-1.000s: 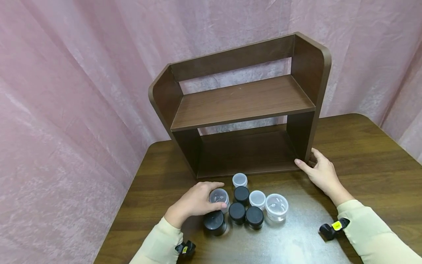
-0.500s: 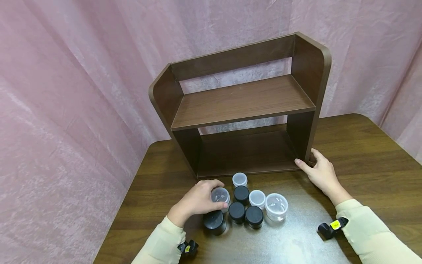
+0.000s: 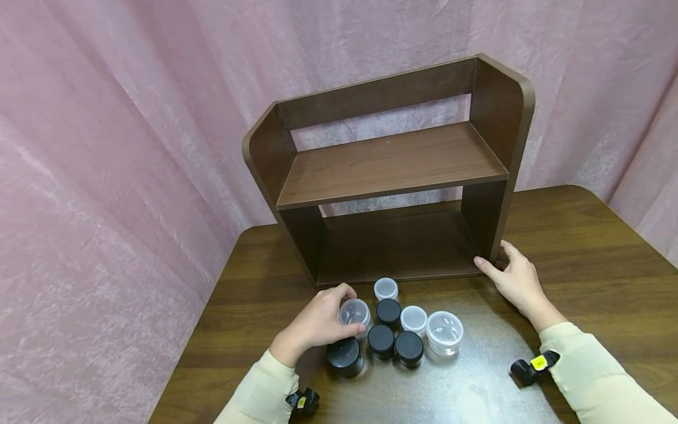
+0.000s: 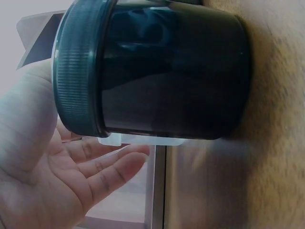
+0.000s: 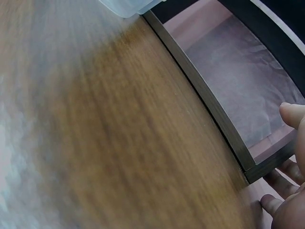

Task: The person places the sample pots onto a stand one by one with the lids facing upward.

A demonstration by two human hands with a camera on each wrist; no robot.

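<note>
Our left hand (image 3: 316, 325) grasping small clear plastic jar (image 3: 355, 312) by sides; probably light, slick. Right hand (image 3: 516, 281), fingers relaxed, steadies dark brown wooden shelf (image 3: 392, 168).

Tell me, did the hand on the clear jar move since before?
Barely. The left hand grips the same clear jar, which sits in the same spot beside the black-lidded jar.
</note>
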